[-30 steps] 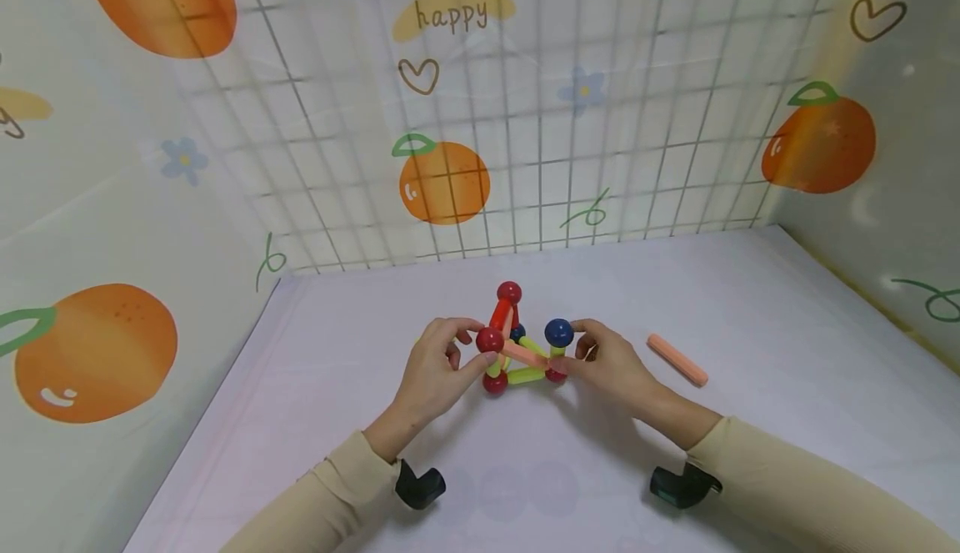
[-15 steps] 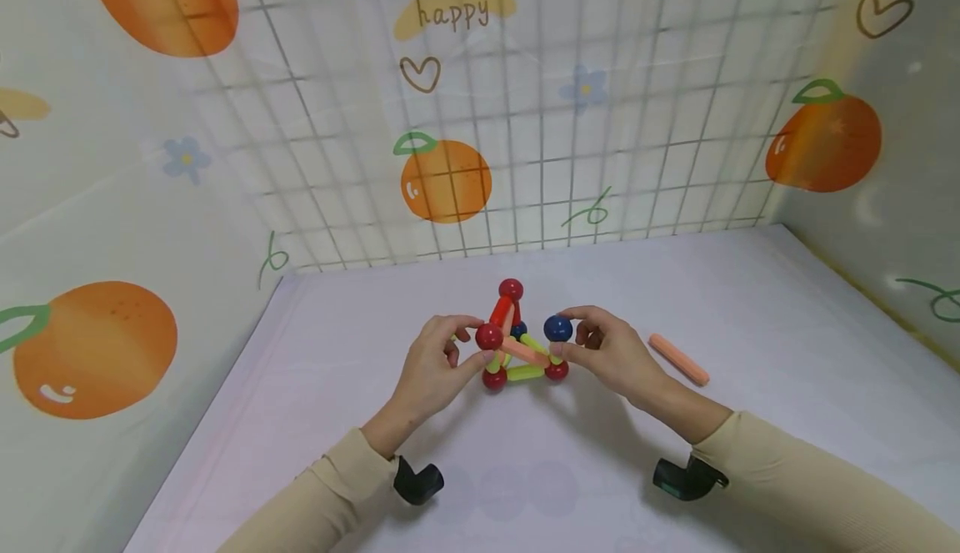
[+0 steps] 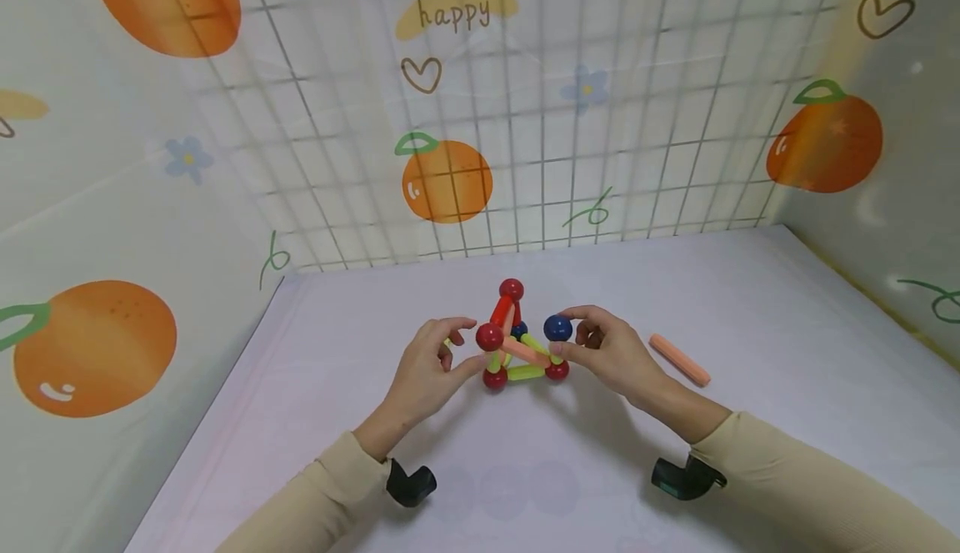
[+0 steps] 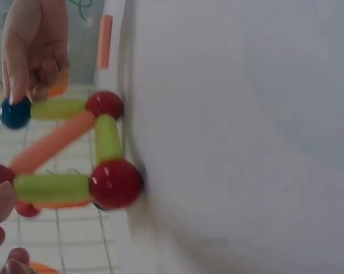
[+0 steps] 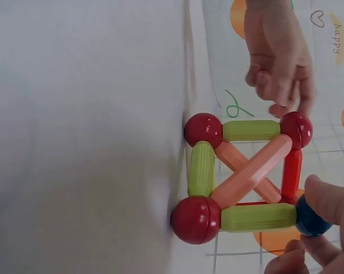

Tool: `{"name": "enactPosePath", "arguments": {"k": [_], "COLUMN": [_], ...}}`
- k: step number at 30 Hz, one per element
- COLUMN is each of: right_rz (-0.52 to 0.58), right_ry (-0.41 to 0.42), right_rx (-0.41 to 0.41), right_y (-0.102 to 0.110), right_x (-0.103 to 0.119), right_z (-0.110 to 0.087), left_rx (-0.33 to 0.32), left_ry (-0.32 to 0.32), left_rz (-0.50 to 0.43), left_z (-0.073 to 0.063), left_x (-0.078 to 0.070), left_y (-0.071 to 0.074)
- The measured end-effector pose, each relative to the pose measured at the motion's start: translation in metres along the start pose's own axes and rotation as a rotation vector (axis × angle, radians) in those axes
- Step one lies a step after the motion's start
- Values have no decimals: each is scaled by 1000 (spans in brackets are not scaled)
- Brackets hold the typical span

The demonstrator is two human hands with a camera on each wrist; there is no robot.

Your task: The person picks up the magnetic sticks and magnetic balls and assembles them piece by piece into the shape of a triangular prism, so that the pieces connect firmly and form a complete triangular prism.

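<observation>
A frame of magnetic sticks and balls stands on the table between my hands. My right hand (image 3: 611, 357) pinches the blue ball (image 3: 558, 328), which tops an upright green stick (image 5: 259, 218). Close to the upper red ball (image 3: 490, 337) on the near left, my left hand (image 3: 423, 374) has its thumb and fingers spread around it. A salmon stick (image 5: 255, 171) slants from that ball down to the lower right red ball (image 3: 557, 369). Farther back, a red stick (image 3: 501, 311) rises to another red ball (image 3: 512, 289). A second blue ball (image 3: 518, 330) is partly hidden behind the frame.
One loose salmon stick (image 3: 679, 359) lies on the white table (image 3: 525, 470) to the right of my right hand. Patterned curtains (image 3: 337, 161) with printed oranges enclose the back and sides. Each wrist carries a black camera (image 3: 411, 485).
My left fingers have parted from the upper red ball, the hand drawing slightly left. My right hand has moved up a little from the stick to the blue ball.
</observation>
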State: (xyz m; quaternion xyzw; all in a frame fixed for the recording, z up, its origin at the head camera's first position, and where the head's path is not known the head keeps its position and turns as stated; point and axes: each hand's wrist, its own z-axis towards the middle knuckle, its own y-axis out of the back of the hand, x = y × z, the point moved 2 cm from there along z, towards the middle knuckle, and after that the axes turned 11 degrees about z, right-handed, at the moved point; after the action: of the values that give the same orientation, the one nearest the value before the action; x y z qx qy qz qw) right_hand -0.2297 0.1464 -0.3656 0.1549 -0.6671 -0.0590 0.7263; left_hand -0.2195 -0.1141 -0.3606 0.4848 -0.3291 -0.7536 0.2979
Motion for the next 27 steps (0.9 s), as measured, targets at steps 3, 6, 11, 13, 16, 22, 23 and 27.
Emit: {"name": "enactPosePath", "arguments": {"k": [3, 6, 11, 13, 16, 22, 23, 27], "right_rz": [-4, -7, -7, -5, 2, 1, 1, -1], "right_ry": [-2, -10, -13, -12, -11, -10, -11, -14], "right_rx": [3, 4, 8, 9, 9, 10, 7, 4], "right_y": [0, 0, 0, 0, 1, 1, 1, 2], "right_x": [0, -1, -1, -1, -3, -4, -4, -3], "right_z": [0, 0, -1, -1, 0, 1, 1, 0], "left_rx": [37, 77, 121, 152, 209, 218, 216, 217], "left_ry": [82, 167, 231, 244, 252, 239, 235, 227], "left_rz": [78, 169, 279, 311, 341, 360, 361, 371], "left_z": [1, 6, 11, 13, 16, 23, 24, 28], "left_x": [16, 38, 68, 75, 85, 92, 92, 93], "left_y": [3, 6, 11, 11, 8, 5, 5, 5]}}
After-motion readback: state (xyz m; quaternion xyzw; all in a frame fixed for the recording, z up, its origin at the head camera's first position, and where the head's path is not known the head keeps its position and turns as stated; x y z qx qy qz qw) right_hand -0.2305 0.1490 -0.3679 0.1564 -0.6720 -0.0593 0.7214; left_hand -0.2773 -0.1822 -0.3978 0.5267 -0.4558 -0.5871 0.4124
